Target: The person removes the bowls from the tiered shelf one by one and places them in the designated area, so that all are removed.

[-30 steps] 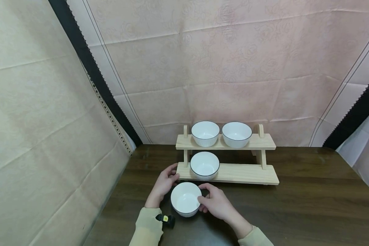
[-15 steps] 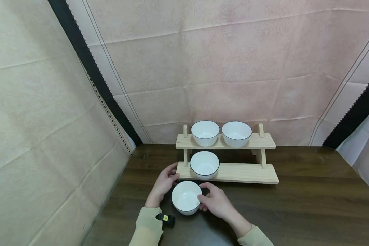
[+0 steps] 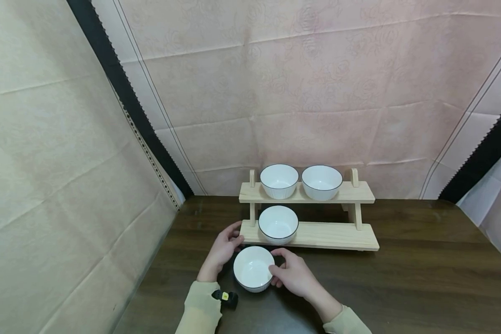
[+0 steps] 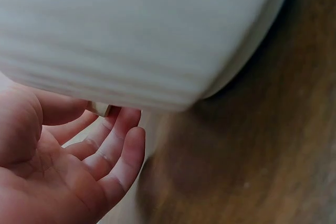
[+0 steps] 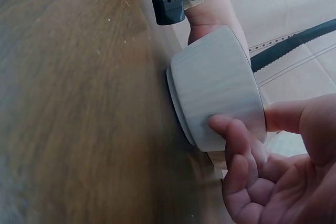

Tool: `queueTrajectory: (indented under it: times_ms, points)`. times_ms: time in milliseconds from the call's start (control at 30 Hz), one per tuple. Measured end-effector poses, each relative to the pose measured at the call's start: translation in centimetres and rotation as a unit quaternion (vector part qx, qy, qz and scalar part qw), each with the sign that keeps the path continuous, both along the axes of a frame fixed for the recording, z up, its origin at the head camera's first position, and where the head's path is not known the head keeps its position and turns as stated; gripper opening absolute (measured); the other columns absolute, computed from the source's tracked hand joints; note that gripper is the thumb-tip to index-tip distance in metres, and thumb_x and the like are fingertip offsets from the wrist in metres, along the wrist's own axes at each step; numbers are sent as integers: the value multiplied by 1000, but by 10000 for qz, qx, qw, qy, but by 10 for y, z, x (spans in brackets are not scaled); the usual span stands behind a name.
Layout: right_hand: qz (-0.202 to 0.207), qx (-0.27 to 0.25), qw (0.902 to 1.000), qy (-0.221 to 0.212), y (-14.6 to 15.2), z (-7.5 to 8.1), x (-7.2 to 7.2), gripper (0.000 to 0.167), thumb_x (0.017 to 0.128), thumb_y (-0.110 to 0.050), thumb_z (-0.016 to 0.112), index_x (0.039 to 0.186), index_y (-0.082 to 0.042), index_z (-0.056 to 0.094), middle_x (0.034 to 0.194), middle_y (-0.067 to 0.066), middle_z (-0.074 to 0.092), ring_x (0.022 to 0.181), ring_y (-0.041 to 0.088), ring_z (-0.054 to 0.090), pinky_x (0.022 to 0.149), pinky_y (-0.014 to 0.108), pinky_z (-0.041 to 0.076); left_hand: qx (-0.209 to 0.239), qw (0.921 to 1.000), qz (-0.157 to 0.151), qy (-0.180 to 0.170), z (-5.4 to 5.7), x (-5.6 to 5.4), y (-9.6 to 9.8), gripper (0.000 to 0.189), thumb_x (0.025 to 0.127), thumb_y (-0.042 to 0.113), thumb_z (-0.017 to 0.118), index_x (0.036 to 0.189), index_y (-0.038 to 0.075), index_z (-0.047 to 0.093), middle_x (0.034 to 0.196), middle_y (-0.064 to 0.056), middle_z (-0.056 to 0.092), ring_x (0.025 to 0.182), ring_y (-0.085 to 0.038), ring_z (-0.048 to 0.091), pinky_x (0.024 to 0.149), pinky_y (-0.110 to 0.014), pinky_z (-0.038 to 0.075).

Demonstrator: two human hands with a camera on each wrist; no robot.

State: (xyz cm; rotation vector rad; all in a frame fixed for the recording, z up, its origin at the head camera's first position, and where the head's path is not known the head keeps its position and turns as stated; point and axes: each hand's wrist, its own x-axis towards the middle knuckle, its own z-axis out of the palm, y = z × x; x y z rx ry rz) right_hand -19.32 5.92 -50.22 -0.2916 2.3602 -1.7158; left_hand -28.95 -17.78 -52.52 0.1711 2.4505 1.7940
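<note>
A white bowl (image 3: 253, 268) with a thin dark rim sits upright at the front of a two-tier wooden rack (image 3: 334, 235). My right hand (image 3: 291, 274) pinches its right side, thumb at the rim and a finger against the outer wall (image 5: 218, 87). My left hand (image 3: 223, 250) holds the left end of the rack's lower board between thumb and fingers. In the left wrist view the bowl's wall (image 4: 136, 30) covers most of that grip, and only a small piece of wood (image 4: 100, 108) shows by the fingers.
Another white bowl (image 3: 278, 223) stands on the left part of the lower board. Two more, a left bowl (image 3: 279, 181) and a right bowl (image 3: 321, 182), stand on the upper board. The dark wooden table (image 3: 421, 260) ends at a pale cloth backdrop (image 3: 317, 93).
The pinched bowl has shifted very slightly forward and right, toward the rack. Both hands and the rack look almost unmoved.
</note>
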Motion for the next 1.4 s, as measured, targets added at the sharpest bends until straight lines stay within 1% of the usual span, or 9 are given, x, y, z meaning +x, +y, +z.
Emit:
queueTrajectory:
  times_ms: [133,300,500,600,800,933,1133,1300,1400]
  points:
    - [16,42,10000,17,2,0,-2,46,93,-14,67,135,2,52,67,9,68,58,22,66,57,38,54,7,10000,42,22,1,-2,2,49,102,17,59,150,15,47,118,-12,61,96,-23,63,79,-38,56]
    - [79,201,9998,-34,5,0,-5,47,94,-18,68,134,-1,53,68,7,69,60,21,67,57,35,53,-8,10000,26,5,0,-4,4,49,102,19,59,150,15,47,118,-11,62,95,-23,64,79,-37,56]
    - [235,235,9994,-31,8,-1,-6,52,95,-26,69,136,2,51,70,7,70,61,22,68,59,37,54,-10,10000,35,-2,0,-5,3,50,102,19,60,150,15,48,117,-11,63,93,-23,64,78,-38,55]
    - [275,267,9993,-10,9,-2,-5,54,95,-30,68,137,1,51,70,7,70,61,21,67,58,37,54,-8,10000,42,-26,-1,-3,2,49,102,21,60,149,16,48,118,-11,63,94,-23,65,79,-38,55]
    - [425,337,9985,-8,13,-2,1,56,98,-35,65,138,2,51,70,7,70,63,22,67,59,35,53,-10,9997,101,-201,-6,6,-2,49,102,19,60,149,16,48,117,-10,62,94,-22,65,79,-37,56]
    - [446,573,9973,73,22,3,1,56,100,-38,61,139,1,51,71,5,70,64,21,67,60,36,52,-29,9999,63,-158,-6,8,-2,48,103,18,59,150,15,47,118,-10,62,94,-23,65,79,-38,56]
    - [404,973,9943,162,40,17,-5,60,100,-45,59,140,-1,51,74,2,71,67,19,68,65,37,51,-67,9999,72,-73,-2,6,-1,49,102,18,59,149,15,48,116,-10,62,93,-22,65,79,-38,56]
    - [422,1042,9935,169,52,25,-9,57,100,-45,59,137,-3,54,77,4,72,70,21,67,67,39,51,-67,9999,81,-98,-1,3,-1,48,103,18,59,149,16,48,116,-9,62,94,-22,65,79,-38,56]
    - [340,1066,9937,123,58,29,-9,56,99,-45,60,137,-5,56,78,5,72,71,21,67,68,39,51,-35,9999,74,-101,-1,3,0,48,103,18,58,150,16,47,117,-10,61,93,-22,65,79,-38,56]
